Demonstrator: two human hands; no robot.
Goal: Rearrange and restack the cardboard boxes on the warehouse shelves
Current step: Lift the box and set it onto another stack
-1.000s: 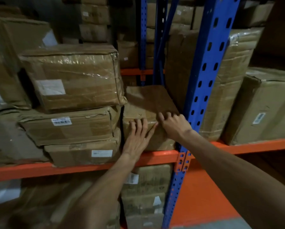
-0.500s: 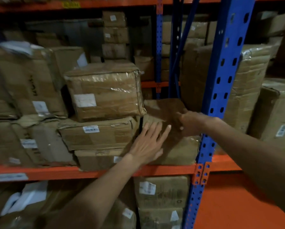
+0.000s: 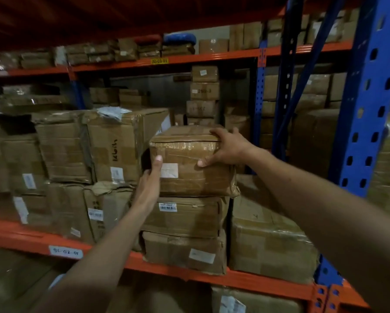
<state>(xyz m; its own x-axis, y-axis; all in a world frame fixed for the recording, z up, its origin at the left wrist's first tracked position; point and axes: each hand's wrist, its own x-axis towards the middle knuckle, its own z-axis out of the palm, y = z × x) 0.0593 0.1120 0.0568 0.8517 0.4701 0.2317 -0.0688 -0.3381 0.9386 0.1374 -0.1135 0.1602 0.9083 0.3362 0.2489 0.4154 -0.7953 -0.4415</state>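
Hands: two, left hand (image 3: 149,185) and right hand (image 3: 228,147).
Central stack: three cardboard boxes, namely the taped top box (image 3: 190,163), the barcode-labelled middle box (image 3: 185,216) and the bottom box (image 3: 185,251).
Large box just right of the stack: one (image 3: 271,242).
Narrow rear column of small boxes (image 3: 204,93): four visible.
Orange shelf beams: two, the near one (image 3: 31,241) and an upper one (image 3: 189,58).
Blue perforated uprights in the foreground: one (image 3: 368,109).
Boxes at left and on the upper shelf: too many and too blurred to count.

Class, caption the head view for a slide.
Both hands, left and right, grip the top box of a stack.
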